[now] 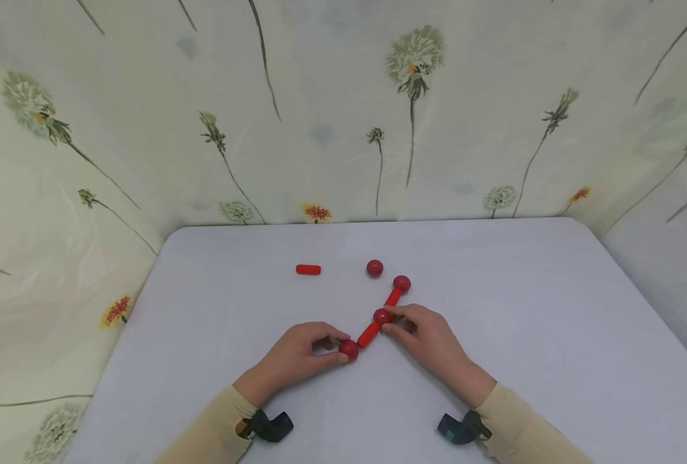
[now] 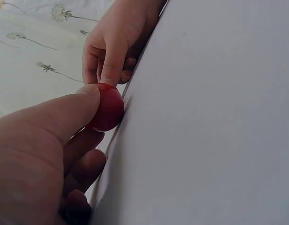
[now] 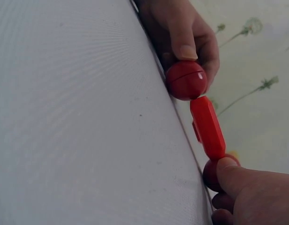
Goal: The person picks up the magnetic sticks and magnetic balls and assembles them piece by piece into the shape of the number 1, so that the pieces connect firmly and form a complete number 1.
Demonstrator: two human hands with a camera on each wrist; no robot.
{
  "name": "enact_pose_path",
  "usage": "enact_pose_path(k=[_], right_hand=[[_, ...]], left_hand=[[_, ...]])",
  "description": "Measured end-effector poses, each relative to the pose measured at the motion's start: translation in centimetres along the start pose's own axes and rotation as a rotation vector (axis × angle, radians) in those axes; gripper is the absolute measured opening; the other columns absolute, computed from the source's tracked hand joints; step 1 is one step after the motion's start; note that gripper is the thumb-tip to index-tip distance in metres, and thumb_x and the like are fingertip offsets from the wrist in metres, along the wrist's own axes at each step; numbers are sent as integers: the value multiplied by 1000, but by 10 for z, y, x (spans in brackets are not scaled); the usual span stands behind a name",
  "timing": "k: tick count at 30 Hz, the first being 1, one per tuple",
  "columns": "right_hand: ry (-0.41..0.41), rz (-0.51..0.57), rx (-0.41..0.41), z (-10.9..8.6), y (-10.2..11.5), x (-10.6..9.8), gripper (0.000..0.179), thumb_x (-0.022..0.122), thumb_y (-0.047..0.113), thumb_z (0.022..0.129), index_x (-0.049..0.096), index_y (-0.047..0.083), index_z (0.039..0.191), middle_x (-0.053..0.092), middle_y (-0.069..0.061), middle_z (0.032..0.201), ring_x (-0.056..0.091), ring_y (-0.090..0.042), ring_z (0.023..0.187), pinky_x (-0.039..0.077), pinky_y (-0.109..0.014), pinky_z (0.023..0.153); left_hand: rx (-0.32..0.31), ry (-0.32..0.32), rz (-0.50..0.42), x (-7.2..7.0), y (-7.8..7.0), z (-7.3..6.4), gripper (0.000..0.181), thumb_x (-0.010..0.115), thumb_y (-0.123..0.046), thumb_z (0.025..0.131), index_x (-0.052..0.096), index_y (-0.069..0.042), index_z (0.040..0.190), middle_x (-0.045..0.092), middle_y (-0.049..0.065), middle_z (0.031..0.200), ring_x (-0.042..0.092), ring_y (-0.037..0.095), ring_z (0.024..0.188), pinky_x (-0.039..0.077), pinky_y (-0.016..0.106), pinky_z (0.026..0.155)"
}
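My left hand (image 1: pixel 297 353) pinches a glossy red ball (image 1: pixel 348 350) between thumb and fingers, close over the white table. My right hand (image 1: pixel 433 338) grips a second red ball (image 1: pixel 382 316) with thumb and forefinger. Between these two balls runs a red faceted rod (image 3: pixel 208 129), its lower end right at the left hand's ball (image 3: pixel 186 80). From the right hand's ball another red rod (image 1: pixel 393 297) leads up to a third red ball (image 1: pixel 402 283), so the pieces form a slanting chain. In the left wrist view, the held ball (image 2: pixel 108 108) hides the rod behind it.
Farther back on the white-covered table (image 1: pixel 523 309) lie a loose red rod (image 1: pixel 308 269), left of centre, and a single red ball (image 1: pixel 374 268) close to the chain's far end. A dandelion-patterned cloth (image 1: pixel 332 96) hangs behind the table's back edge and along its sides.
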State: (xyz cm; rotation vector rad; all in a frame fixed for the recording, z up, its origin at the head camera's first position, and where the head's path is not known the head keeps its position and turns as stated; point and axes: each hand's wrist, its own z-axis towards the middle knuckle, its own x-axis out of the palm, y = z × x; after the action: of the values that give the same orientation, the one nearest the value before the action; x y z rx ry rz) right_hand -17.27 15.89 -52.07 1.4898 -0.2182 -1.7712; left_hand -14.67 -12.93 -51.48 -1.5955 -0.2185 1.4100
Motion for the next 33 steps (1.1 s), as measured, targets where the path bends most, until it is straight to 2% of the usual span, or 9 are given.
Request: enact_pose_path(k=[16,33], right_hand=[[4,7,11,0,0,-1,36,81,28,84,71,21,118,60,16,86,53,-6,73,49,-24,64],[-1,18,26,-1,1,0,35,82,26,83,71,21,116,61,15,88,54,-6,73,49,-24,64]], left_hand=[[18,4,28,5,-1,0,36,70,-50,88,70,-31,119,65,-22,103,57,1,90,50,25,80],[33,5,38,7,-9,-1,34,72,-46,88,71,-29,118,65,-21,103,57,2,91,50,25,79]])
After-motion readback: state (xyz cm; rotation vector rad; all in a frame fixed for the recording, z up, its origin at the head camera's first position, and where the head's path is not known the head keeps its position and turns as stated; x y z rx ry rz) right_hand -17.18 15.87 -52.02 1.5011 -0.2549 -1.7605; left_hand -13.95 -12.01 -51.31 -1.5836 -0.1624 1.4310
